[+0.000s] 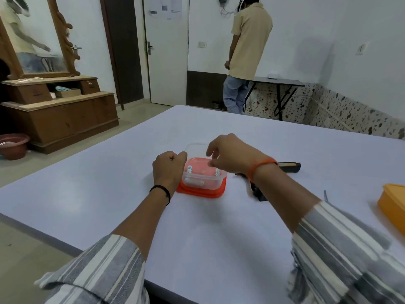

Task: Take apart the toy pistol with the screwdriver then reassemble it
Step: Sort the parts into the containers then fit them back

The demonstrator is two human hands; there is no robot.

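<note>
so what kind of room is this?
Probably a room in a home, used as a workspace: a wooden dresser with a mirror, a door, and a plain white table as the bench.

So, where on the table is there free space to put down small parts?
The table is bare on the left of the clear container and its red lid, and also along the near edge between both sleeves. It is crowded around the container: both hands are there, the black toy pistol lies right of it, and the yellow box sits at the right edge.
</note>
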